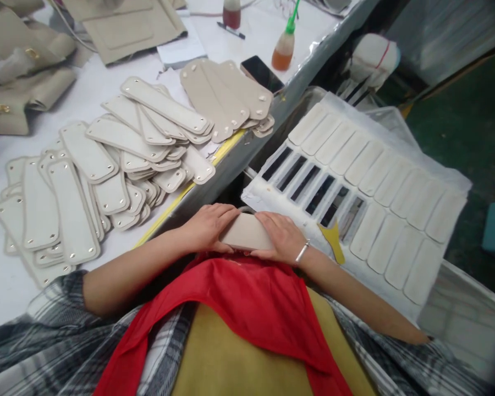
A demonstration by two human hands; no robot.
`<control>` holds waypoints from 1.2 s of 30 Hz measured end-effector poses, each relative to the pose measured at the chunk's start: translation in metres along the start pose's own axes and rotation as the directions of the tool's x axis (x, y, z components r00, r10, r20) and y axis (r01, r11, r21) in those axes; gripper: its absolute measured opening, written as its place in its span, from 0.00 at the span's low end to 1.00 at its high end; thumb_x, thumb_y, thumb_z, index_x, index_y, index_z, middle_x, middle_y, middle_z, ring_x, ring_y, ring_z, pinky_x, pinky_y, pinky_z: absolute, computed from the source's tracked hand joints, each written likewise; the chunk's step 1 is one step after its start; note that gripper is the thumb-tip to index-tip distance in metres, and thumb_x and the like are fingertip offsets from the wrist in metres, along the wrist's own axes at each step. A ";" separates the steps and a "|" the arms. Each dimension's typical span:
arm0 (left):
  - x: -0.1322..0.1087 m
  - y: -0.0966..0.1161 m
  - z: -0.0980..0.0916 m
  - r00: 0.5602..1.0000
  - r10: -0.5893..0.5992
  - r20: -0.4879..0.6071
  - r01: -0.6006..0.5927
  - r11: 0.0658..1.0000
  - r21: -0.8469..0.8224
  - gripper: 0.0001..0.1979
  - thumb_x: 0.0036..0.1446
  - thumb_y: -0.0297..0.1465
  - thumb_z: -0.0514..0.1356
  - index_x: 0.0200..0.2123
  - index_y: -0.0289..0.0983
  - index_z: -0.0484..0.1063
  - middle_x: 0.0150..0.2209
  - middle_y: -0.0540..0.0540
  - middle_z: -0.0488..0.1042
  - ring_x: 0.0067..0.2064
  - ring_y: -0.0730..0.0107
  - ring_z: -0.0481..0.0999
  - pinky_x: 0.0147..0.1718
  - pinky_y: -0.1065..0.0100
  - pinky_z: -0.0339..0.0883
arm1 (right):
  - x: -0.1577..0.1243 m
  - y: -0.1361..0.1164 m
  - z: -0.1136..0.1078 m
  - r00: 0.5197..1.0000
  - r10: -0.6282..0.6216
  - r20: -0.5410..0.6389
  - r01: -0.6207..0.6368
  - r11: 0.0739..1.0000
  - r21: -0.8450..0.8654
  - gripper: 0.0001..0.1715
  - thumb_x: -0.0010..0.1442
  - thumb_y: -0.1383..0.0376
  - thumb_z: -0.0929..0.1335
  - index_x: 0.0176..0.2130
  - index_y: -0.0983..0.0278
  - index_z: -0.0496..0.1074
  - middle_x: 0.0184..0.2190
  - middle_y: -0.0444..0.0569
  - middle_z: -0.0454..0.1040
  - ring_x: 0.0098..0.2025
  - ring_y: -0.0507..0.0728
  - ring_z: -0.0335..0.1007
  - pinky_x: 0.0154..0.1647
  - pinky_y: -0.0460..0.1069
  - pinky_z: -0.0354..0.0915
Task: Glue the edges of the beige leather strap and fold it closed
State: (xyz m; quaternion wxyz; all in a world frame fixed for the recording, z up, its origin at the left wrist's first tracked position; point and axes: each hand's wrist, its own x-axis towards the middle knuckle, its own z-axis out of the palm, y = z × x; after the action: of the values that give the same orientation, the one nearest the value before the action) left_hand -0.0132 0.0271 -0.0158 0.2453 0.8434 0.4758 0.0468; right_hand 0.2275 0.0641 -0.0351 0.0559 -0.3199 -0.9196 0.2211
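Close to my body, over the red cloth on my lap, I hold a beige strip-shaped panel (247,232) between both hands. My left hand (214,226) grips its left end, with the fingers along the top edge and the thumb at the lower edge. At the right end, my right hand (284,235) holds it the same way. The underside of the panel is hidden. A sheet (309,215) to the right carries rows of similar pale strips (396,247), with several open slots. A yellow piece (333,242) lies on the sheet beside my right wrist.
Piled panels with metal studs (72,209) cover the left table (8,302). Beige panels (214,93), a phone (262,74) and a green-tipped bottle (284,50) lie or stand near its edge. Larger beige pieces (127,27) lie behind. The sheet rests on a crate-like support.
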 end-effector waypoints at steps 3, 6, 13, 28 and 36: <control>0.000 -0.002 0.004 0.999 -0.042 -0.023 0.042 0.999 0.008 0.41 0.42 0.48 0.63 0.56 0.34 0.57 0.55 0.36 0.61 0.54 0.51 0.62 0.50 0.57 0.55 | 0.001 -0.001 0.000 1.000 0.029 0.004 -0.029 1.000 -0.003 0.47 0.44 0.47 0.71 0.56 0.68 0.58 0.52 0.60 0.64 0.52 0.66 0.59 0.51 0.60 0.56; 0.000 -0.002 0.003 0.998 -0.061 -0.023 0.061 0.998 0.010 0.39 0.42 0.47 0.63 0.54 0.34 0.58 0.54 0.36 0.62 0.52 0.51 0.63 0.49 0.57 0.55 | 0.001 -0.002 0.001 0.999 0.036 0.019 -0.036 0.999 -0.007 0.46 0.43 0.49 0.71 0.55 0.69 0.58 0.51 0.60 0.65 0.52 0.66 0.60 0.50 0.59 0.56; 0.002 0.003 0.004 0.998 -0.056 -0.031 0.056 0.998 0.010 0.38 0.41 0.48 0.63 0.52 0.33 0.59 0.51 0.36 0.64 0.50 0.53 0.64 0.47 0.59 0.57 | -0.001 -0.003 0.000 0.999 0.042 0.005 -0.042 0.999 -0.001 0.44 0.43 0.49 0.71 0.53 0.69 0.60 0.49 0.59 0.66 0.50 0.66 0.61 0.49 0.58 0.56; 0.008 0.011 0.009 0.981 -0.170 -0.094 0.167 0.985 -0.031 0.26 0.55 0.48 0.55 0.49 0.36 0.63 0.51 0.40 0.68 0.50 0.57 0.66 0.46 0.59 0.59 | -0.005 0.006 0.005 1.000 0.013 0.004 -0.013 0.999 -0.029 0.47 0.46 0.44 0.69 0.55 0.70 0.60 0.51 0.61 0.66 0.51 0.66 0.61 0.48 0.59 0.57; 0.007 0.008 0.013 0.973 -0.192 -0.129 0.182 0.980 -0.079 0.25 0.55 0.49 0.55 0.49 0.37 0.64 0.50 0.41 0.69 0.49 0.58 0.67 0.46 0.59 0.59 | 0.001 0.003 0.005 0.996 0.089 -0.001 -0.089 0.996 -0.029 0.41 0.54 0.39 0.61 0.52 0.68 0.63 0.49 0.58 0.68 0.49 0.64 0.64 0.48 0.57 0.58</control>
State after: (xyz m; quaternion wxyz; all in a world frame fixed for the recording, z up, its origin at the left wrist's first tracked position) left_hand 0.0005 0.0249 -0.0242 0.2436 0.7810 0.5669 0.0966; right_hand 0.2276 0.0648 -0.0408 0.0414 -0.3613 -0.9075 0.2102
